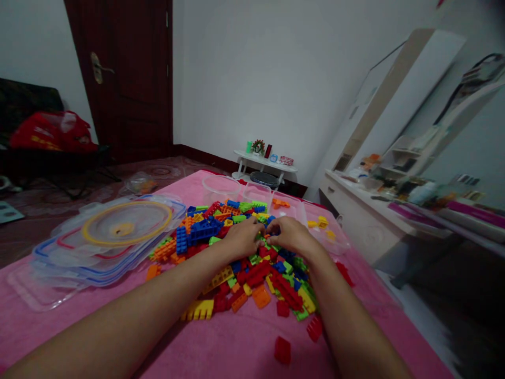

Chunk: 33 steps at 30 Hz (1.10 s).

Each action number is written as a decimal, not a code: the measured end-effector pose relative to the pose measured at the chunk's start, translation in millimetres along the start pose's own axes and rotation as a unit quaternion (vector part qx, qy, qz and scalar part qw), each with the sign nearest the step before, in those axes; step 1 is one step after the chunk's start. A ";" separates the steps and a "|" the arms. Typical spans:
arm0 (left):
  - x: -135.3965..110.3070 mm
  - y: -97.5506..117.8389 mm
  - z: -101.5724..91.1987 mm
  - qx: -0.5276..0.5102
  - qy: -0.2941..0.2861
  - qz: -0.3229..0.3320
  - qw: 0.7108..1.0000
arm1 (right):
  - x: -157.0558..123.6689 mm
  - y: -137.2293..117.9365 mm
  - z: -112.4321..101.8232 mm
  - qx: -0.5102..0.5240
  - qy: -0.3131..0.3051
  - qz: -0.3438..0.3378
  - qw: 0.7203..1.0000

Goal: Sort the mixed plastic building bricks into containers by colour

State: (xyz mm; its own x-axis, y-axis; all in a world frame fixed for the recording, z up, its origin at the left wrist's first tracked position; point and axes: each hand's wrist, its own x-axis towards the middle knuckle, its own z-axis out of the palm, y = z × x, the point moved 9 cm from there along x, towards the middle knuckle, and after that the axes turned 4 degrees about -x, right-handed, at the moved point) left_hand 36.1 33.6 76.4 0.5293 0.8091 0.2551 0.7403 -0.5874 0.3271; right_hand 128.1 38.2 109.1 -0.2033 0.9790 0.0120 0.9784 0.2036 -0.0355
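Observation:
Both hands are over a heap of colourful plastic building bricks (256,271) on a pink cloth. My left hand (245,237) reaches into the middle of the heap with its fingers bent and closed; a small yellow-green brick (260,221) shows by the fingertips. Close beside it, my right hand (291,235) has its fingers curled toward the left hand. What either hand holds is hidden among the bricks. Blue bricks (203,230) lie left of the left hand, and long red bricks (286,289) lie in front of the right.
A stack of clear lids (110,242) with coloured rims lies at left. Clear containers stand behind the heap; one holds orange bricks (281,203), another, at right, yellow bricks (322,222). A loose red brick (282,350) lies near the front. A white dresser (355,210) stands at right.

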 end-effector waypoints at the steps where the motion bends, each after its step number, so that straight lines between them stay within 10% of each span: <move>1: 0.3 -0.6 0.3 -0.001 -0.001 -0.001 1.000 | -2.3 1.0 -0.1 -0.011 0.004 0.009 1.000; 14: 4.8 1.6 -5.1 -0.037 -0.025 0.057 0.997 | -16.3 7.2 -16.0 0.000 0.060 0.029 0.998; 21: 12.2 -17.3 -38.0 -0.104 -0.018 0.040 0.994 | -66.9 -72.9 3.0 -0.090 -0.107 -0.138 0.980; 33: 13.7 -74.7 -75.9 -0.014 0.105 -0.058 0.993 | -82.4 -119.7 15.5 -0.226 -0.145 -0.117 0.956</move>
State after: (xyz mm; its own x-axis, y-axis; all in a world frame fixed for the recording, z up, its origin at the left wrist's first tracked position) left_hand -43.4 87.4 124.5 0.3406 0.8524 0.3967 0.7785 -0.4923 0.3894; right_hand 27.1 -66.8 96.8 -0.3557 0.8808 -0.3125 0.8078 0.4578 0.3712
